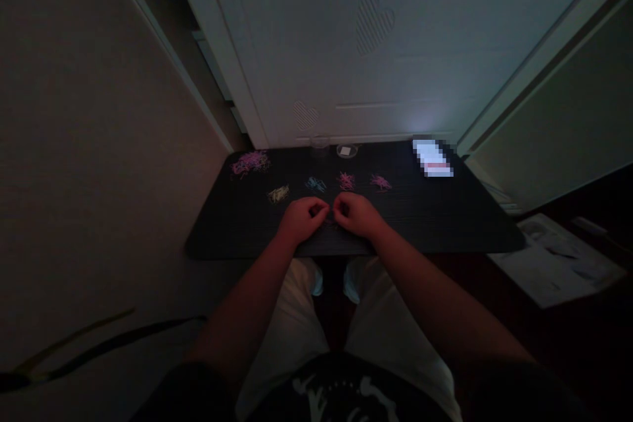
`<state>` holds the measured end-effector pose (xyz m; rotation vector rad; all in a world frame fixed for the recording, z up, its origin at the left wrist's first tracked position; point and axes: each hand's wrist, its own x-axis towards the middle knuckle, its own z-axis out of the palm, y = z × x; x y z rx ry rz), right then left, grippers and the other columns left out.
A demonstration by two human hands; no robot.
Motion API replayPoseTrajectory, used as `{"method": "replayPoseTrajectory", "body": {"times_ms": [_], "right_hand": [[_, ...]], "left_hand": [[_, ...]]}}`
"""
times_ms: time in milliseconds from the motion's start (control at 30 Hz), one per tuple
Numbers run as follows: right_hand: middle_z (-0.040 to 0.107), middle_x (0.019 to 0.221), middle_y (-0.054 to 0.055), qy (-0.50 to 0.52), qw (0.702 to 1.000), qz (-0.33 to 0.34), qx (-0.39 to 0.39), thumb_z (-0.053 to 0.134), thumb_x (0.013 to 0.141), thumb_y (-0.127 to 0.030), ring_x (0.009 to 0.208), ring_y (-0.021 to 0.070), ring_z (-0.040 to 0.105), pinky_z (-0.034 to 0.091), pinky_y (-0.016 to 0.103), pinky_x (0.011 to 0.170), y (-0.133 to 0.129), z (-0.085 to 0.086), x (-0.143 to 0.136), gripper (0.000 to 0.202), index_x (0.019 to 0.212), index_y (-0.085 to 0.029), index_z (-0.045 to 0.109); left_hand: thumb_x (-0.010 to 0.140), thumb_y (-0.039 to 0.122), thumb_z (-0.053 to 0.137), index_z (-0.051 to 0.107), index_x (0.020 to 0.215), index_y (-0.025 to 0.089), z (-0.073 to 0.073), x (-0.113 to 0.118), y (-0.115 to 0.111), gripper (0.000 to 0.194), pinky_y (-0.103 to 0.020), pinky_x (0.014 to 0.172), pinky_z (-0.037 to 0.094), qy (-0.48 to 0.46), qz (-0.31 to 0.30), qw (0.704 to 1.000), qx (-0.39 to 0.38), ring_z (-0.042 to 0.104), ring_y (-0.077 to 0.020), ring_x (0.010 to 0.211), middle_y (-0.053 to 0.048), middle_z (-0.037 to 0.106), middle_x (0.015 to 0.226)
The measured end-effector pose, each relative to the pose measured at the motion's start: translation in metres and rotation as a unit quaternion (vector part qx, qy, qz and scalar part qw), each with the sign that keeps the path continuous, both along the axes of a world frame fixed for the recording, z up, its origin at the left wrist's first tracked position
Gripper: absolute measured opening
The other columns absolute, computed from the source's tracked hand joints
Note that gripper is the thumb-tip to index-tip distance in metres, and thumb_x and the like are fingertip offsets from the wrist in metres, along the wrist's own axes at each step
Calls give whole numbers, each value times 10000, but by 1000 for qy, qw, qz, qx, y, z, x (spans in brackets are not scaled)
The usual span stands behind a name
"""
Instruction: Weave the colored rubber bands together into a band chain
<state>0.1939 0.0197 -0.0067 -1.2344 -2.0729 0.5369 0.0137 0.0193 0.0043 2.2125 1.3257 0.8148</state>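
My left hand and my right hand are close together over the front middle of the dark table, thumbs and fingertips pinched. Whatever they hold is too small and dim to name; a thin reddish strand shows just below the fingertips. Beyond them lie small piles of thin short pieces: a yellowish pile, a blue pile, a red-pink pile and a pink pile. A larger mixed pink and purple pile sits at the back left corner.
A clear round container and a round lid with a white square stand at the back edge. At the back right a bright phone-like screen lies. A white panel rises behind the table.
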Motion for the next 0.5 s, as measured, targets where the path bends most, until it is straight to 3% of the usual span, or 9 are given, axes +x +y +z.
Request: {"method": "replayPoseTrajectory", "body": {"times_ms": [233,500], "right_hand": [[546,650,-13,38,999,-2,-19,536,703,-161,572,100,469,346,221,549,2,-2,0,46,730,-168,572],[554,694,-7,50,998,41,-20,545,679,-126,611,102,486,369,218,576,4,-2,2,90,743,-166,594]], "left_hand": [[812,306,526,676,861,191,-2,0,1,194,-265,660,443,9,0,1000,6,603,-146,711,-18,693,805],[810,292,525,673,860,186,-2,0,1,189,-261,648,442,19,-4,1000,6,596,-142,694,-19,685,792]]}}
